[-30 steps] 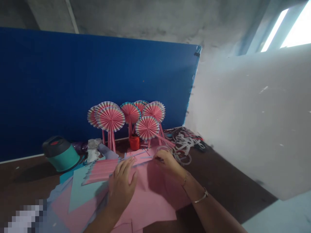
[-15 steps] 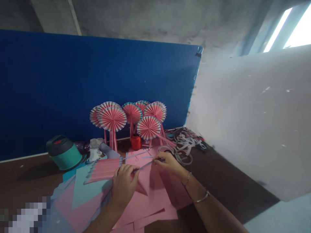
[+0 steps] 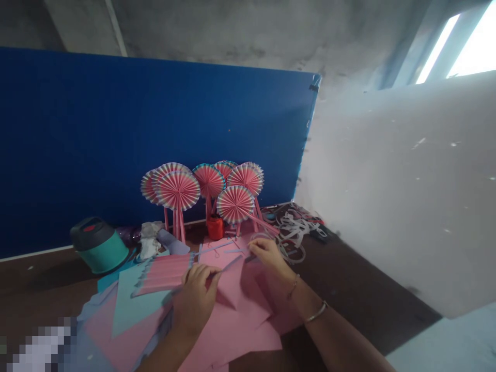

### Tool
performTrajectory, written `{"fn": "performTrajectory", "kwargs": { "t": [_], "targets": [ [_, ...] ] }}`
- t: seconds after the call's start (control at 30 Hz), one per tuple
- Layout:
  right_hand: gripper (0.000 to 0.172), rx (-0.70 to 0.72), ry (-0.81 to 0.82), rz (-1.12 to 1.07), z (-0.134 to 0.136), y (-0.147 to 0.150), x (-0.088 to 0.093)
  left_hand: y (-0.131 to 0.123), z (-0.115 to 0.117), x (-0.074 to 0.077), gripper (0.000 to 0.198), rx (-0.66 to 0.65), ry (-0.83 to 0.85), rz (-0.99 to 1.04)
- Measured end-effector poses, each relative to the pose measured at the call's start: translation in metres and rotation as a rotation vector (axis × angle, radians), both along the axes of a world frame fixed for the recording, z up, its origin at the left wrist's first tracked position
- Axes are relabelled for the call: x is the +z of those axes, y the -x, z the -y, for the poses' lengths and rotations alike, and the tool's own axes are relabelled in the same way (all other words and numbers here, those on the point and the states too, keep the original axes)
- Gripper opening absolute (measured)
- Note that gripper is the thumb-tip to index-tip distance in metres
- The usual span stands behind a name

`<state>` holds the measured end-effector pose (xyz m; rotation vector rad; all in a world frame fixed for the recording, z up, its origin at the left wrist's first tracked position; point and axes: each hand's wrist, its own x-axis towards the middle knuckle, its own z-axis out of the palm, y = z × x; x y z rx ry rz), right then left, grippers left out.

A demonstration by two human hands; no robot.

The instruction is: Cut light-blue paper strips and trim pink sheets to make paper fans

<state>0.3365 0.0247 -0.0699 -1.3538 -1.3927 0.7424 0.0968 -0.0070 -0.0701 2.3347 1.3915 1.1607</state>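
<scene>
Pinched between the thumb and fingers of my left hand (image 3: 197, 292) is a pink paper sheet (image 3: 230, 284), raised off the stack, with a narrow lavender strip along its upper edge. My right hand (image 3: 269, 258) is closed in a pinch just beyond the right end of that edge; what lies between its fingertips is too small to make out. Several loose pink sheets (image 3: 248, 341) lie beneath both hands. Left of my left hand, a pleated pink paper piece (image 3: 165, 274) with bluish edges rests on a pale blue sheet (image 3: 127, 294).
Several round pleated paper fans (image 3: 178, 191) lean against the blue board (image 3: 155, 113). A red spool-like item (image 3: 215, 227) stands before them. The teal and black container (image 3: 101, 248) is at left. Tangled white strips (image 3: 296, 227) lie at right, near the pale wall (image 3: 399, 196).
My right hand has moved slightly up and right, away from my left hand, exposing more of the sheet's edge. My left hand stays about where it was, keeping its hold.
</scene>
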Motion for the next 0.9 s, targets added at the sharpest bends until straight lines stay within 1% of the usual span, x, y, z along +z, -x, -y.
{"fn": "performTrajectory", "kwargs": {
  "t": [0.07,0.1,0.17,0.2,0.27,0.37,0.43,0.47,0.5,0.53,0.63,0.7,0.77,0.9],
  "targets": [
    [0.027,-0.079,-0.019,-0.017,-0.006,-0.013,-0.004,0.002,0.000,-0.001,0.017,-0.001,0.018,0.004],
    [0.028,-0.145,-0.032,-0.018,-0.008,-0.019,-0.006,0.002,-0.001,-0.002,0.018,-0.005,0.025,0.002],
    [0.032,-0.177,-0.048,0.003,-0.013,-0.028,-0.010,0.001,0.000,-0.004,0.018,-0.031,0.022,-0.014],
    [0.034,-0.172,-0.072,0.030,-0.015,-0.031,-0.012,0.000,0.000,-0.006,0.018,-0.046,0.016,-0.028],
    [0.040,-0.108,-0.139,0.131,-0.017,-0.029,-0.017,-0.003,0.001,-0.009,0.017,-0.067,0.003,-0.065],
    [0.043,-0.010,-0.256,0.351,-0.014,-0.017,-0.019,-0.005,0.002,-0.013,0.017,-0.066,-0.004,-0.119],
    [0.039,-0.031,-0.320,0.444,-0.008,-0.007,-0.014,-0.005,0.001,-0.016,0.018,-0.051,-0.021,-0.125],
    [0.034,-0.047,-0.324,0.444,-0.004,-0.002,-0.011,-0.004,0.001,-0.017,0.019,-0.040,-0.037,-0.117],
    [0.028,-0.028,-0.299,0.424,-0.001,0.002,-0.007,-0.003,0.000,-0.018,0.019,-0.030,-0.052,-0.108],
    [0.022,0.029,-0.240,0.391,0.003,0.005,-0.003,-0.002,-0.001,-0.019,0.019,-0.020,-0.064,-0.100],
    [0.017,0.269,0.026,0.239,0.011,0.008,0.006,0.000,-0.004,-0.023,0.019,0.007,-0.084,-0.091],
    [0.018,0.358,0.132,0.159,0.013,0.007,0.007,0.001,-0.005,-0.025,0.019,0.013,-0.090,-0.097],
    [0.021,0.354,0.178,0.164,0.013,0.006,0.006,0.000,-0.005,-0.027,0.019,0.019,-0.102,-0.095],
    [0.025,0.221,0.203,0.277,0.010,0.000,0.004,0.002,-0.007,-0.026,0.022,-0.032,-0.146,-0.045]
  ]
}}
